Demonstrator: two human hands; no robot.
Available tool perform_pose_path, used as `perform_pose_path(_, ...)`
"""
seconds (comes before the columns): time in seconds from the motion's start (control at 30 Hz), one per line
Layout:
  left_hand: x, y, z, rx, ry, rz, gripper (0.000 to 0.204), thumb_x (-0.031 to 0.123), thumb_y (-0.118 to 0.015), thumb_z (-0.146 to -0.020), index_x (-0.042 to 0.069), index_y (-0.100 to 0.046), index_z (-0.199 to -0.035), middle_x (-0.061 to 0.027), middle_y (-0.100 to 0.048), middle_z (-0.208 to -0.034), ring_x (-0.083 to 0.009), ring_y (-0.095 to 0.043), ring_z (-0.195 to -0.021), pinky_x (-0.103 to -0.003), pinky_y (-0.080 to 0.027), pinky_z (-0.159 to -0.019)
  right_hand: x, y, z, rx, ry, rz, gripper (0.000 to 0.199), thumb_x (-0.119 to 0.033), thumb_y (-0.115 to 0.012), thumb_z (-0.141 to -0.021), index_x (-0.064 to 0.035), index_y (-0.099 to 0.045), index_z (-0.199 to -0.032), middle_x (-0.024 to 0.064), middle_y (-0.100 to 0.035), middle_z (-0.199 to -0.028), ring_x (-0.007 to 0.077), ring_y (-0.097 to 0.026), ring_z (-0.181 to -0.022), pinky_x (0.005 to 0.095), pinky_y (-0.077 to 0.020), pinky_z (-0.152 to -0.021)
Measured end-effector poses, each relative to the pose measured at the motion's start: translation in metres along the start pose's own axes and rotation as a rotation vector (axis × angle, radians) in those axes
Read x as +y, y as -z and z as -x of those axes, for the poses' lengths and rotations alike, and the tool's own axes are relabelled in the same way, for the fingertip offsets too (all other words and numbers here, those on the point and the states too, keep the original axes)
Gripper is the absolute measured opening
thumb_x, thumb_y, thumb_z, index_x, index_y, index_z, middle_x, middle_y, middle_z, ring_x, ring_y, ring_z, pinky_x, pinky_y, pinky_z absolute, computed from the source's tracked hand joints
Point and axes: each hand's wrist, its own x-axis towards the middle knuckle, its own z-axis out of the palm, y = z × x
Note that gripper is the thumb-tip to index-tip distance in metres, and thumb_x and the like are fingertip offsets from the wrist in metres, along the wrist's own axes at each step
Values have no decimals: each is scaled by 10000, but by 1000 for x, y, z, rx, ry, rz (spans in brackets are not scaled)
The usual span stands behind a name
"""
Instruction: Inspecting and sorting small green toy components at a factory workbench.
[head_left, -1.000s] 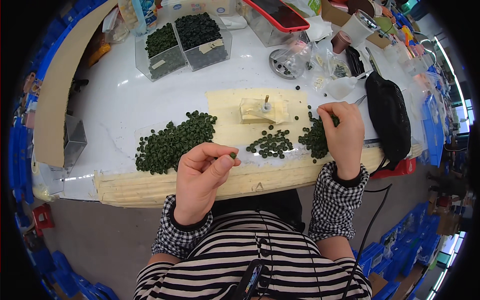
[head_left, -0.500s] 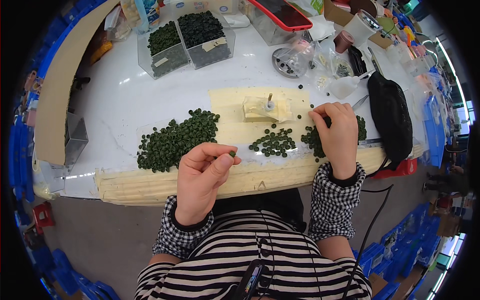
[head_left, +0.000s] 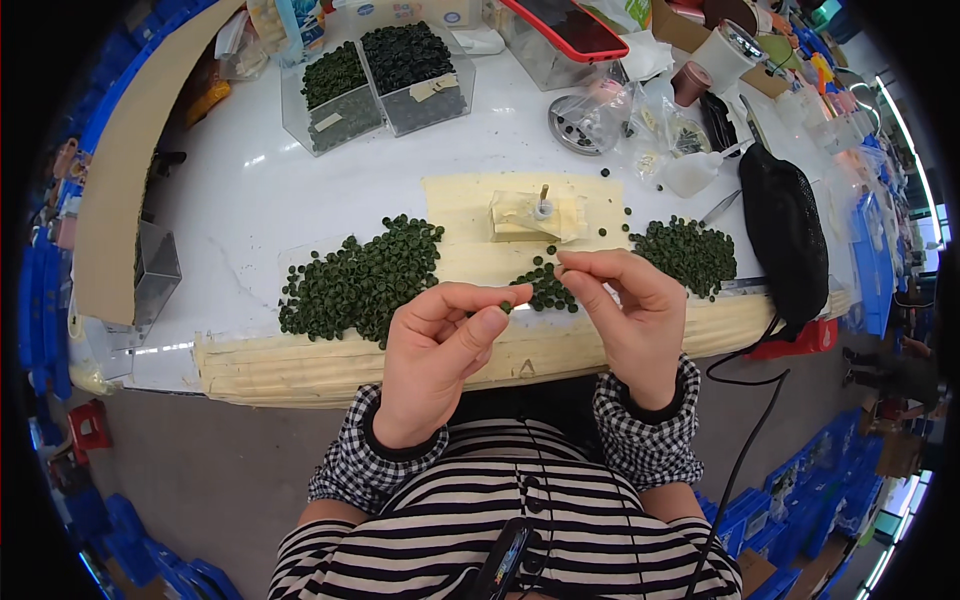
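My left hand (head_left: 440,350) pinches a small dark green bead (head_left: 506,307) between thumb and forefinger over the table's front edge. My right hand (head_left: 625,315) is raised close beside it, thumb and forefinger pinched together near the bead; whether they hold something thin I cannot tell. A large pile of green beads (head_left: 360,280) lies to the left, a small pile (head_left: 545,285) sits just behind my hands, and another pile (head_left: 688,255) lies to the right. A small block with an upright pin (head_left: 540,212) stands on a cream mat (head_left: 470,215).
Two clear boxes of green beads (head_left: 385,85) stand at the back. A black mesh pouch (head_left: 785,240) lies at the right, a round metal dish (head_left: 578,112) and plastic bags behind it. A cardboard sheet (head_left: 125,170) leans at the left. A padded cream strip (head_left: 300,365) lines the front edge.
My right hand has left the right bead pile and come in toward my left hand. My left hand has risen a little, still pinching its bead.
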Motion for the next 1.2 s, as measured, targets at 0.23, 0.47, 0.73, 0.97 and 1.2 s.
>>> perform_pose_path(0.23,0,-1,1,-3,-3,-19,143,51,-600,-936,5,-632,-1068,-149,-668,-1148,9,-417,-585,-151,-321,-498,-3,-11,6,-84,35,9,239,32,-676,-826,-7,-705,-1060,100,-707,-907,128,-655,-801,249,-514,-726)
perform_pose_path(0.47,-1,-2,2,12,-39,-18,133,42,-610,-930,0,-640,-1053,-133,-674,-1141,24,-401,-562,-146,-294,-469,-4,-15,8,-44,-12,-54,169,36,-681,-816,10,-704,-981,92,-709,-904,124,-663,-784,240,-522,-726)
perform_pose_path(0.73,1,2,2,-3,-31,-35,129,87,-595,-946,11,-625,-1046,-151,-676,-1091,-26,-421,-581,-167,-357,-518,-7,-16,7,-64,96,-86,144,61,-683,-790,8,-706,-922,87,-706,-891,154,-664,-813,268,-519,-745)
perform_pose_path(0.97,-1,4,2,16,-87,-17,131,28,-624,-919,-7,-646,-1044,-100,-700,-1029,12,-453,-598,-142,-343,-505,-8,-22,11,-60,-27,-226,120,35,-708,-804,24,-683,-921,86,-689,-887,138,-653,-831,256,-512,-737)
perform_pose_path(1.2,2,-3,2,31,-201,-115,143,-23,-666,-876,-20,-678,-1018,-54,-671,-953,-45,-583,-802,-163,-461,-689,-4,-27,11,-91,-7,-251,129,22,-716,-808,21,-672,-929,63,-638,-888,121,-603,-800,245,-487,-722)
